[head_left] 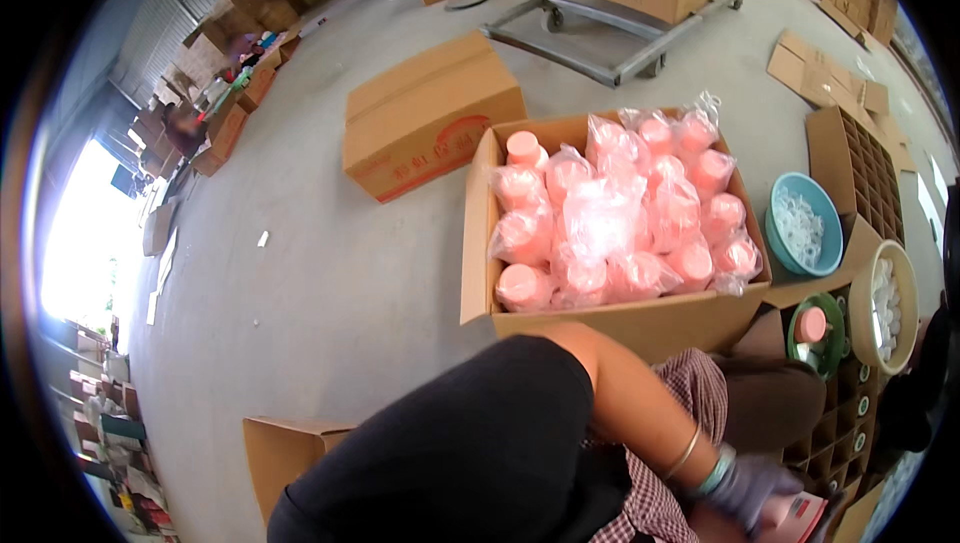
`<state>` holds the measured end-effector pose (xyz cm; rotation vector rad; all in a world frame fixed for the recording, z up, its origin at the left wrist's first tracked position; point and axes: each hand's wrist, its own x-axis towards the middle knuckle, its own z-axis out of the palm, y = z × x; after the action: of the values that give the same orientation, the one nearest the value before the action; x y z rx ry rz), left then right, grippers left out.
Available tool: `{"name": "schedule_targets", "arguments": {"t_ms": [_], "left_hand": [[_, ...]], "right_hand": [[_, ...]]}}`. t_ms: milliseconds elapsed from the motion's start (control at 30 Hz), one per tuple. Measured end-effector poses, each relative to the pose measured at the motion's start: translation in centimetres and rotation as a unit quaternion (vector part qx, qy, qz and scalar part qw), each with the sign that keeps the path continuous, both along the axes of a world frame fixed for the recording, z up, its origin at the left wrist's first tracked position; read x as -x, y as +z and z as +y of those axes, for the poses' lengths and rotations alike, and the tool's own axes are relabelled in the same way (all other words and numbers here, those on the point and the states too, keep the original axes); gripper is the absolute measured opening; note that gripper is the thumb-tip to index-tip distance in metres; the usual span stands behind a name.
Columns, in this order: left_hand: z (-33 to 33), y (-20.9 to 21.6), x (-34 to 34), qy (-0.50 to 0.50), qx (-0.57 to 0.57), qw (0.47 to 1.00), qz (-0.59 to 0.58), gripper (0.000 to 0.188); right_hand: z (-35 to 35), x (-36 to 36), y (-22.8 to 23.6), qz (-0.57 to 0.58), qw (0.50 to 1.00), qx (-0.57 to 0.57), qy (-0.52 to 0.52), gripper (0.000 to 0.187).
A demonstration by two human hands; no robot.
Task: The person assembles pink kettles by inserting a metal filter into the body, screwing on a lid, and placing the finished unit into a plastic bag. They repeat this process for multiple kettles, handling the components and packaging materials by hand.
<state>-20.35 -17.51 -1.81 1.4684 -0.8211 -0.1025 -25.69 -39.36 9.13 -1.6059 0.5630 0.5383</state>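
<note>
My left arm, in a black sleeve, bends at the elbow and reaches to the lower right. A grey glove with bare fingertips covers my left hand [752,495], and a bangle and a pale green band sit at the wrist. Its fingers, somewhat blurred, appear closed on a red-and-white printed piece [803,515], partly cut off by the lower edge. My right hand does not show. In front of my knees stands an open cardboard box [630,331] filled with pink-capped bottles [675,213] wrapped in clear plastic bags.
Right of the box are a blue basin [822,205] of clear pieces, a cream basin [908,343] of white pieces and a green basin [838,321] holding a pink-capped item. Divided cartons [858,168] stand beside them. Beyond are a closed carton [430,113] and a loaded trolley [620,71].
</note>
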Motion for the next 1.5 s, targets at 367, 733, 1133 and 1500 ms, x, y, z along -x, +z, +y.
{"name": "schedule_targets", "arguments": {"t_ms": [367,733,1133,1500], "left_hand": [[0.5,2.5,0.7,-0.003,-0.065,0.998,0.012,0.055],[0.8,2.1,-0.2,-0.021,-0.027,0.998,0.048,0.06],[5.6,4.8,-2.9,-0.189,-0.092,0.962,0.173,0.061],[10.0,6.0,-2.9,-0.158,-0.186,0.944,0.221,0.103]], "right_hand": [[-1.0,0.2,-0.1,-0.181,0.955,0.152,0.18,0.065],[0.5,-1.1,0.0,-0.174,0.961,0.073,0.203,0.076],[2.1,-0.9,2.4,-0.158,0.956,0.184,0.165,0.092],[7.8,-3.5,2.9,-0.312,0.883,0.208,0.282,0.081]]}}
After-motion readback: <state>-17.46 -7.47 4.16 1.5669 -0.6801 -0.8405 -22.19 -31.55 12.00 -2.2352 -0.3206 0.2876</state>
